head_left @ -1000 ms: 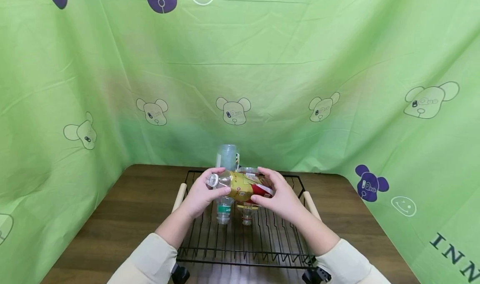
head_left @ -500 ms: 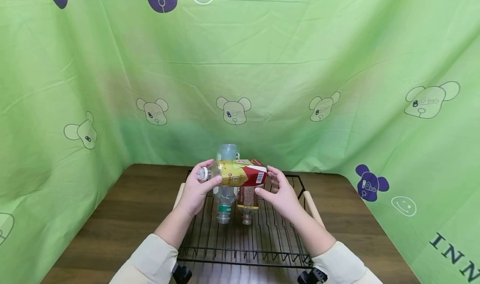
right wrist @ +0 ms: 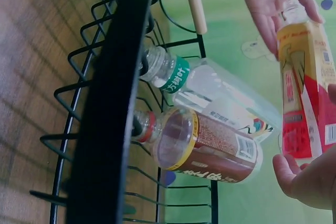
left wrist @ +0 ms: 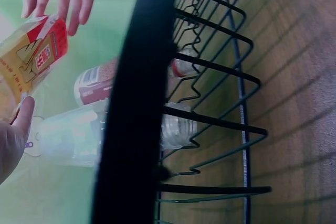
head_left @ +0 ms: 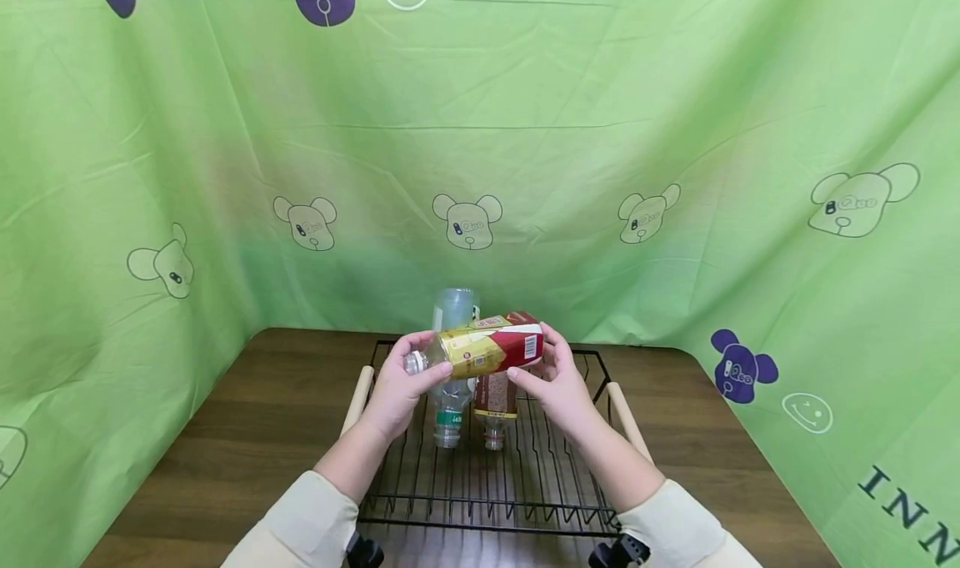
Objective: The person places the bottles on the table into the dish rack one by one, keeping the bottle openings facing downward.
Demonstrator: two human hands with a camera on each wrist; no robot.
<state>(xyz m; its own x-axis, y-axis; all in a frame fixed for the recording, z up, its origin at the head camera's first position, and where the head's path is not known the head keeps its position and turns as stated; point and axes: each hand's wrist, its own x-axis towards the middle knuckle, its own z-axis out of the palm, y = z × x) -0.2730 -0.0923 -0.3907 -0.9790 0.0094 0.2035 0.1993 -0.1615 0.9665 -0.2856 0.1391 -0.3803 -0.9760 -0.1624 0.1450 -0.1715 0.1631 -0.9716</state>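
My left hand (head_left: 400, 384) grips a clear plastic drink bottle (head_left: 495, 347) with a yellow and red label, near its neck. The bottle lies almost level above the wire rack, base tilted slightly up to the right. Around that base, my right hand (head_left: 558, 380) keeps its fingers spread and loose; whether they touch it is hard to tell. Below and behind, two bottles stand upside down in the rack, necks among the wires. One is a clear bottle (right wrist: 231, 98) with a green neck band; beside it is a brown-labelled bottle (right wrist: 220, 145).
A black wire rack (head_left: 487, 501) with pale wooden handles (head_left: 628, 418) stands on a brown wooden table (head_left: 247, 418). Its dark front bar (left wrist: 136, 103) crosses both wrist views. Green patterned cloth (head_left: 480, 151) hangs behind and at both sides.
The labelled bottle has lifted, shifted left, then come back right, its base turning upward. My right hand has loosened from its firmer hold on the base; my left hand stays at the neck.
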